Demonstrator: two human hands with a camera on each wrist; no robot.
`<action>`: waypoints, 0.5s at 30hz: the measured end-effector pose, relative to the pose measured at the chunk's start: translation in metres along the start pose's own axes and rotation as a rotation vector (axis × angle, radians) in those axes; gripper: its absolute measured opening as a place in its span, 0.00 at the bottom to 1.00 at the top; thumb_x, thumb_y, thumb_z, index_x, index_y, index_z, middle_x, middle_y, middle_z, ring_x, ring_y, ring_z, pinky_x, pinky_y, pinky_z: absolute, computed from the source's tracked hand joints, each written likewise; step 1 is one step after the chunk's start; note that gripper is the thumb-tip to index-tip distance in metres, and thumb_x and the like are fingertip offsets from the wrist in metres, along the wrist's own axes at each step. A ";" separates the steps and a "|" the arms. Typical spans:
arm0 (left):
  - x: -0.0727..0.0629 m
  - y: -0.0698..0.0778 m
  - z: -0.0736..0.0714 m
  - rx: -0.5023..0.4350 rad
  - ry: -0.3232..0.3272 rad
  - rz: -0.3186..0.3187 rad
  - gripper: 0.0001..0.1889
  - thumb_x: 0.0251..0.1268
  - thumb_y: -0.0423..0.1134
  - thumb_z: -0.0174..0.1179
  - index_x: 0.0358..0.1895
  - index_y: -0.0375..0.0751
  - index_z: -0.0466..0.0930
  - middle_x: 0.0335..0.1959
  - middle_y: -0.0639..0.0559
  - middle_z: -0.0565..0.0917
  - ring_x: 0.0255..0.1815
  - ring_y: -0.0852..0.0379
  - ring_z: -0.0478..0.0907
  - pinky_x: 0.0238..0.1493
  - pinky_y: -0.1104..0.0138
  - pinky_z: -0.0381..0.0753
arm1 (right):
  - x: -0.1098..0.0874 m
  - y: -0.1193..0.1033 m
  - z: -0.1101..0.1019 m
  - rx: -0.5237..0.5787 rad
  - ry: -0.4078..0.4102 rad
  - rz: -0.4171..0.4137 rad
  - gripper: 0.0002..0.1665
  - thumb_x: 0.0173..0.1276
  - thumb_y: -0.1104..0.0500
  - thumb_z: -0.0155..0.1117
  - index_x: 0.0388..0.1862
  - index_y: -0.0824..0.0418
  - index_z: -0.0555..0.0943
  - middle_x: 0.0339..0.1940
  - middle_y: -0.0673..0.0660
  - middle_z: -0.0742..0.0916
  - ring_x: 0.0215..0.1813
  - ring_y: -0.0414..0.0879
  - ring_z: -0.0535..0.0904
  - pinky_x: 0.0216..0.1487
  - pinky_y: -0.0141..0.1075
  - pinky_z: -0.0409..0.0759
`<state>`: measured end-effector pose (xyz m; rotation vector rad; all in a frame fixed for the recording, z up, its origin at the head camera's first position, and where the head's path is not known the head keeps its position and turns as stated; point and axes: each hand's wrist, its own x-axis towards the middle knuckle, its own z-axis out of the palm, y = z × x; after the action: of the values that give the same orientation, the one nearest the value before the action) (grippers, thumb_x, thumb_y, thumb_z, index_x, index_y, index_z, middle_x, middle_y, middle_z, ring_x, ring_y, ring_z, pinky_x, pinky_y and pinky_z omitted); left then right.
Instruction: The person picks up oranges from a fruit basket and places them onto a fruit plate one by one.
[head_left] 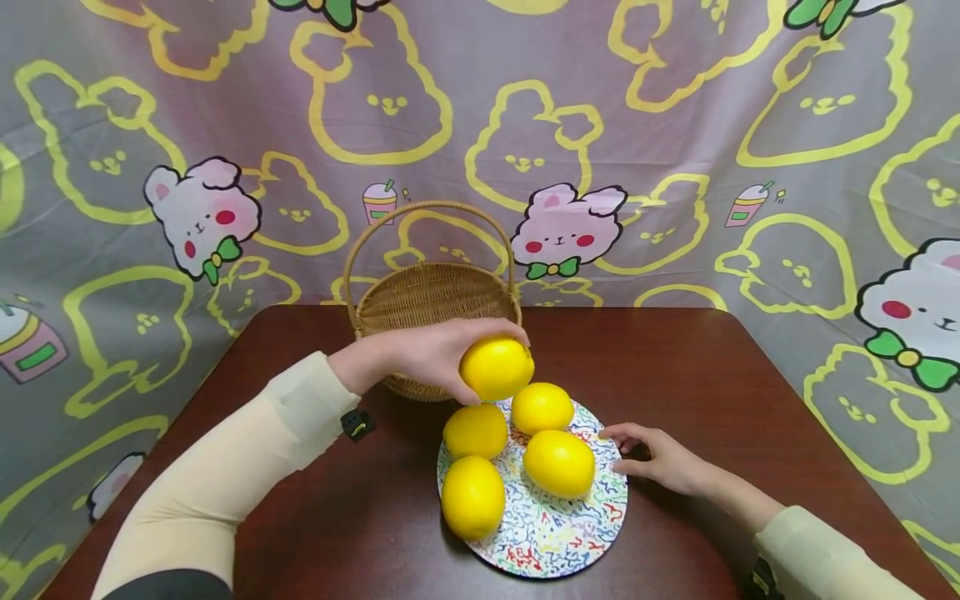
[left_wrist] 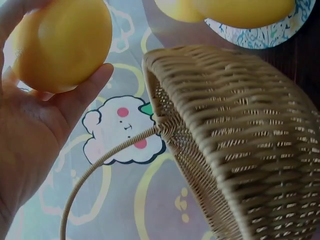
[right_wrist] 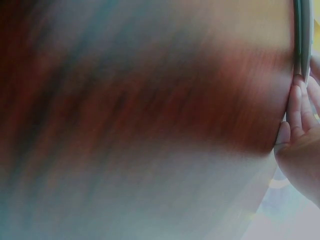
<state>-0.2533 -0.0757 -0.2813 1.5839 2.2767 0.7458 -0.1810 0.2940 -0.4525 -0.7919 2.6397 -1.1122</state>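
My left hand (head_left: pixel 442 350) grips a yellow lemon (head_left: pixel 498 369) between thumb and fingers. It is raised over the far side of the plate, in front of the basket. In the left wrist view this lemon (left_wrist: pixel 62 45) sits in the curled fingers. Several more lemons (head_left: pixel 558 464) lie on a round plate (head_left: pixel 525 542) with a colorful squiggle pattern. My right hand (head_left: pixel 667 460) is at the plate's right rim, thumb and index finger over the edge. In the right wrist view its fingers (right_wrist: pixel 296 107) meet the thin rim from both sides.
A wicker basket (head_left: pixel 435 292) with a tall arched handle stands behind the plate, left of center; its interior is largely hidden. The dark wooden table (head_left: pixel 330 517) ends at a cartoon-printed curtain (head_left: pixel 660 125) at the back and sides.
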 end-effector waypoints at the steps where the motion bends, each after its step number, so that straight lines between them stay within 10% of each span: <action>1: 0.001 0.001 0.002 -0.006 -0.005 -0.001 0.41 0.46 0.36 0.74 0.66 0.51 0.63 0.55 0.60 0.73 0.50 0.59 0.72 0.51 0.63 0.75 | 0.000 0.000 0.000 0.001 -0.001 0.005 0.26 0.65 0.56 0.68 0.61 0.60 0.76 0.43 0.49 0.81 0.43 0.45 0.74 0.45 0.31 0.76; 15: 0.013 0.011 0.030 -0.079 -0.096 0.004 0.42 0.45 0.36 0.75 0.66 0.52 0.63 0.57 0.60 0.71 0.52 0.58 0.71 0.51 0.63 0.76 | 0.002 -0.001 -0.001 0.020 -0.020 0.046 0.26 0.65 0.55 0.68 0.61 0.60 0.76 0.44 0.50 0.81 0.43 0.46 0.74 0.46 0.31 0.76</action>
<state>-0.2351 -0.0528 -0.2993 1.5550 2.1505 0.7346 -0.1827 0.2932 -0.4511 -0.7312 2.6127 -1.1116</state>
